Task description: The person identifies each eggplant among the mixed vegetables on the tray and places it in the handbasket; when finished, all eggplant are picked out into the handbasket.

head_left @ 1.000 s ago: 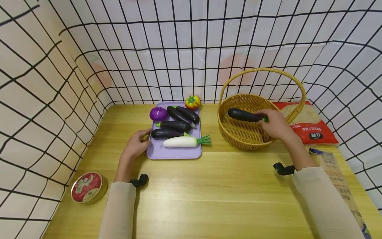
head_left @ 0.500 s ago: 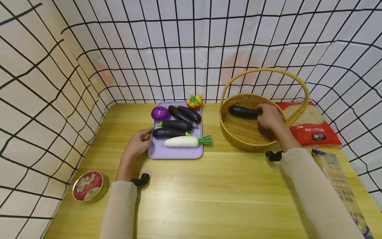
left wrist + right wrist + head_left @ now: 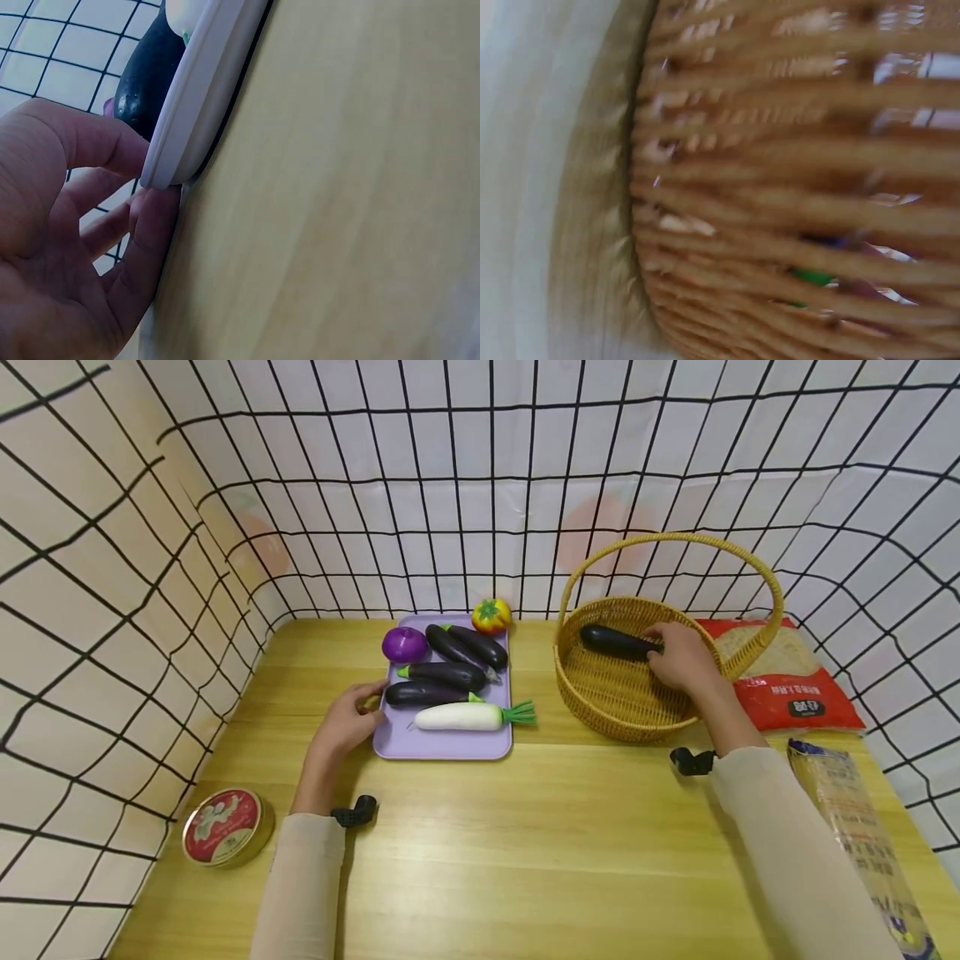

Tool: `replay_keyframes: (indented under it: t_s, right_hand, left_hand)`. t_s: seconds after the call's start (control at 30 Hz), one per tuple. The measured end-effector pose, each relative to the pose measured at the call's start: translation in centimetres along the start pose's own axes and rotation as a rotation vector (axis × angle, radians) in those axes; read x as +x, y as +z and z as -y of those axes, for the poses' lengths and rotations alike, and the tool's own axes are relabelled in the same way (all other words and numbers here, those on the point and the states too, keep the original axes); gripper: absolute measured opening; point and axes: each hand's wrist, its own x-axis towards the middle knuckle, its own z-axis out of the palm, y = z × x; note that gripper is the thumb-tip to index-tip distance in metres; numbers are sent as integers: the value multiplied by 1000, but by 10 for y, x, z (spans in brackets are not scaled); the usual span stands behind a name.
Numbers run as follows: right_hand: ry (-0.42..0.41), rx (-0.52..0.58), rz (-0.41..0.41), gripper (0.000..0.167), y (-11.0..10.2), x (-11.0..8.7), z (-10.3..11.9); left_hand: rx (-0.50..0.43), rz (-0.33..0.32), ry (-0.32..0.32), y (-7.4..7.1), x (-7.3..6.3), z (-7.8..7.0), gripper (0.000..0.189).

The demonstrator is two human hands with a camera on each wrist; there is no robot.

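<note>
In the head view my right hand reaches into a yellow wicker basket and grips a dark eggplant by its stem end. The right wrist view shows mostly the woven basket wall, with a bit of green behind it; the hand is hidden there. My left hand pinches the left rim of a lilac tray, thumb above and fingers beneath, as the left wrist view shows. On the tray lie several eggplants, a white radish, a purple onion and a red-yellow pumpkin.
A red-and-clear food packet lies right of the basket, with a long clear packet nearer the front. A round red-topped tin stands at the left. Black-gridded white cloth hangs around the table.
My right hand has moved the eggplant back and lower into the basket. The left hand stays at the tray's rim, and the head view has shifted slightly.
</note>
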Motion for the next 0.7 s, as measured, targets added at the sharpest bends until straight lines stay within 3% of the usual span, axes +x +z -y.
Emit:
replay_keyframes:
  t_s: [0.23,0.47,0.7]
  right_hand:
    - [-97,165,-108,43,2,-35,26]
    - [-183,316,-107,47,18,-61,57]
    - [-274,417,-124,44,36,-73,96]
  left_hand:
    - [-3,-8,-12,1,2,1,64]
    - [-11,-10,-24,1,0,2,66]
    - [-34,17,-39,-1,-1,0,68]
